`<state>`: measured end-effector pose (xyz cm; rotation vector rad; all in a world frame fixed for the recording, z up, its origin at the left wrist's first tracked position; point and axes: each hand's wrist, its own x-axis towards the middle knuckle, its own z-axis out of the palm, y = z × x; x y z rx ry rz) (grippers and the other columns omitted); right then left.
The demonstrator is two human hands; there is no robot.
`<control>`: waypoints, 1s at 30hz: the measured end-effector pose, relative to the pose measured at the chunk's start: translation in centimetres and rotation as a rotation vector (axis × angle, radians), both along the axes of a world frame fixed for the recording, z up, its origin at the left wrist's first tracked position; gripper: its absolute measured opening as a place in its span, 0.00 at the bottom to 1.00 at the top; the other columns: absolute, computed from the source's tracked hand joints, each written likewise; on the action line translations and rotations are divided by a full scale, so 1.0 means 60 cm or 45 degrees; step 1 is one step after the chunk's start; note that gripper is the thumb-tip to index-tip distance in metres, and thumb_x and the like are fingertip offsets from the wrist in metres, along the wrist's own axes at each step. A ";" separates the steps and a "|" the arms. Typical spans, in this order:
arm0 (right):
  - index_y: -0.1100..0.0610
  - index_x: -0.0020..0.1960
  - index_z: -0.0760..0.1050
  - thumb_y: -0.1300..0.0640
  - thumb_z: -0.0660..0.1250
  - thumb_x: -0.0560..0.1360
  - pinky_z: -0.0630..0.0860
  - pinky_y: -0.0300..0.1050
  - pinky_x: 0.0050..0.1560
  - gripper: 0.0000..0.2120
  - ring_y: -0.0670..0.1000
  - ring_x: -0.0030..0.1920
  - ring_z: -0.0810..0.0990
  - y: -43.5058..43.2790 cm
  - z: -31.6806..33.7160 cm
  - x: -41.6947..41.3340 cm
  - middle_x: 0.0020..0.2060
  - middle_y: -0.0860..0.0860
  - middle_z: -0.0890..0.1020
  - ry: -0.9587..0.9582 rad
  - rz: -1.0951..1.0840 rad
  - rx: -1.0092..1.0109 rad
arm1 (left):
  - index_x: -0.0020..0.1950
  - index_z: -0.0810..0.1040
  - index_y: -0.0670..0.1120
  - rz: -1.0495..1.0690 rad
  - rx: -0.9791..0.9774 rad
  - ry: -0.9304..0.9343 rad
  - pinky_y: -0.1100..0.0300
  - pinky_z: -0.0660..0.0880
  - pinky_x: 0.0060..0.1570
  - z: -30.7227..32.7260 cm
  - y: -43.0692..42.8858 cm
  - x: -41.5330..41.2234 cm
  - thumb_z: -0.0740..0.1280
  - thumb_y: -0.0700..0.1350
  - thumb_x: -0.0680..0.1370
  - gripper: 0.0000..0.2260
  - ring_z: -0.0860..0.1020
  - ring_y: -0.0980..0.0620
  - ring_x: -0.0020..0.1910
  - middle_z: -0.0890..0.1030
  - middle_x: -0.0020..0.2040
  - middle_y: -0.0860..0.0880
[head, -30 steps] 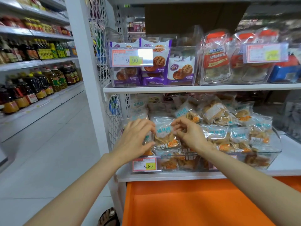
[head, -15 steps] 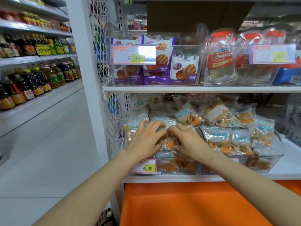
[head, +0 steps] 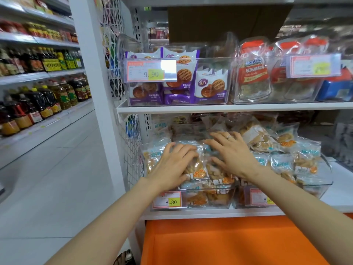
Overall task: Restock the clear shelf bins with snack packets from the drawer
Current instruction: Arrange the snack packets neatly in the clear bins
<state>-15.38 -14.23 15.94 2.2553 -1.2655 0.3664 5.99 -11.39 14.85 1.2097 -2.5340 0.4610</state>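
Clear bin (head: pixel 225 199) at shelf (head: pixel 210 214) front edge, heaped with snack packets (head: pixel 198 172), left hand (head: pixel 172 166) and right hand (head: pixel 234 154) pressing them, fingers (head: pixel 188 150) apart, packet print blurred

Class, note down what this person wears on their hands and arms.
No sleeves, gloves or watch show in the view. The left hand wears nothing. The right hand has a thin, silver-coloured ring on one finger.

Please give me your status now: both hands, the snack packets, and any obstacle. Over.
Fingers straight: left hand and right hand press flat on snack packets. Their clear bin heaped above rim. No obstacle seen.
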 end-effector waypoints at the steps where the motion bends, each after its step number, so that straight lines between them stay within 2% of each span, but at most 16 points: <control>1: 0.53 0.59 0.77 0.43 0.67 0.68 0.75 0.53 0.52 0.23 0.55 0.55 0.80 -0.001 0.000 -0.004 0.57 0.53 0.80 -0.006 -0.015 0.018 | 0.72 0.63 0.50 -0.014 0.004 -0.015 0.57 0.41 0.69 0.006 -0.002 0.001 0.72 0.49 0.71 0.32 0.57 0.55 0.71 0.62 0.73 0.54; 3: 0.54 0.57 0.79 0.43 0.74 0.64 0.75 0.53 0.54 0.25 0.55 0.57 0.79 -0.003 0.000 -0.009 0.58 0.53 0.80 -0.032 -0.039 0.043 | 0.74 0.60 0.50 -0.028 0.037 -0.133 0.55 0.36 0.70 0.024 -0.011 -0.005 0.71 0.47 0.71 0.34 0.53 0.55 0.74 0.58 0.75 0.54; 6: 0.53 0.54 0.81 0.42 0.75 0.64 0.74 0.53 0.57 0.23 0.54 0.60 0.78 -0.004 0.004 -0.019 0.61 0.53 0.79 -0.025 -0.012 0.093 | 0.76 0.55 0.51 -0.016 0.104 -0.504 0.49 0.34 0.70 0.058 -0.038 -0.028 0.70 0.49 0.72 0.36 0.48 0.54 0.76 0.54 0.77 0.54; 9: 0.52 0.63 0.76 0.42 0.69 0.71 0.63 0.51 0.68 0.24 0.53 0.71 0.66 -0.004 0.009 -0.023 0.72 0.51 0.67 -0.033 0.032 0.165 | 0.75 0.58 0.51 -0.009 0.143 -0.781 0.43 0.39 0.72 0.080 -0.058 -0.053 0.71 0.52 0.71 0.36 0.51 0.52 0.75 0.60 0.75 0.53; 12: 0.49 0.67 0.72 0.41 0.64 0.74 0.53 0.47 0.72 0.24 0.49 0.75 0.55 0.000 0.012 -0.027 0.76 0.47 0.58 -0.071 0.073 0.214 | 0.73 0.60 0.51 0.011 0.122 -0.836 0.44 0.45 0.72 0.080 -0.062 -0.051 0.73 0.58 0.68 0.38 0.60 0.51 0.72 0.64 0.72 0.53; 14: 0.49 0.67 0.72 0.42 0.64 0.75 0.52 0.47 0.72 0.23 0.49 0.75 0.54 0.000 0.011 -0.029 0.76 0.47 0.57 -0.078 0.075 0.226 | 0.73 0.60 0.51 0.023 0.088 -0.818 0.45 0.48 0.71 0.076 -0.059 -0.044 0.72 0.59 0.68 0.38 0.61 0.51 0.71 0.64 0.72 0.52; 16: 0.50 0.66 0.73 0.47 0.66 0.75 0.57 0.48 0.71 0.21 0.51 0.73 0.60 0.001 0.010 -0.026 0.74 0.49 0.63 -0.215 0.130 0.224 | 0.73 0.60 0.49 0.037 0.048 -0.785 0.45 0.50 0.71 0.073 -0.053 -0.042 0.71 0.58 0.70 0.36 0.62 0.50 0.71 0.64 0.72 0.51; 18: 0.56 0.62 0.76 0.57 0.71 0.72 0.66 0.52 0.65 0.18 0.57 0.66 0.70 -0.002 0.010 -0.025 0.66 0.55 0.73 -0.457 0.187 0.098 | 0.73 0.60 0.48 0.049 0.022 -0.748 0.46 0.49 0.71 0.070 -0.046 -0.042 0.70 0.55 0.72 0.33 0.60 0.49 0.71 0.63 0.72 0.49; 20: 0.62 0.59 0.75 0.63 0.73 0.69 0.73 0.54 0.56 0.20 0.59 0.57 0.72 -0.004 0.012 -0.024 0.56 0.59 0.78 -0.605 0.091 -0.102 | 0.73 0.59 0.49 0.089 0.062 -0.590 0.45 0.45 0.72 0.063 -0.037 -0.038 0.69 0.53 0.72 0.33 0.57 0.48 0.72 0.59 0.74 0.48; 22: 0.64 0.60 0.74 0.59 0.74 0.68 0.72 0.54 0.51 0.22 0.60 0.53 0.71 -0.007 0.015 -0.020 0.51 0.60 0.79 -0.630 -0.095 -0.161 | 0.74 0.57 0.49 0.174 0.097 -0.336 0.47 0.45 0.71 0.054 -0.026 -0.029 0.69 0.53 0.72 0.35 0.56 0.49 0.72 0.58 0.73 0.48; 25: 0.61 0.64 0.69 0.51 0.71 0.72 0.64 0.51 0.55 0.26 0.60 0.56 0.71 -0.016 0.019 -0.014 0.54 0.59 0.79 -0.542 -0.282 -0.018 | 0.71 0.59 0.48 0.306 0.046 -0.040 0.54 0.53 0.64 0.036 -0.011 -0.021 0.68 0.55 0.72 0.32 0.61 0.51 0.66 0.64 0.67 0.50; 27: 0.58 0.67 0.67 0.49 0.70 0.72 0.62 0.48 0.57 0.28 0.57 0.59 0.71 -0.023 0.024 -0.009 0.57 0.56 0.78 -0.563 -0.282 0.058 | 0.68 0.61 0.49 0.332 0.013 -0.012 0.55 0.54 0.61 0.022 -0.007 -0.022 0.68 0.57 0.72 0.29 0.64 0.52 0.63 0.67 0.64 0.51; 30: 0.58 0.65 0.72 0.56 0.73 0.70 0.66 0.46 0.56 0.25 0.55 0.55 0.73 -0.021 0.028 -0.005 0.53 0.54 0.77 -0.779 -0.045 0.070 | 0.67 0.62 0.49 0.309 0.030 -0.078 0.54 0.54 0.62 0.011 -0.006 -0.025 0.69 0.58 0.71 0.30 0.65 0.51 0.62 0.68 0.63 0.52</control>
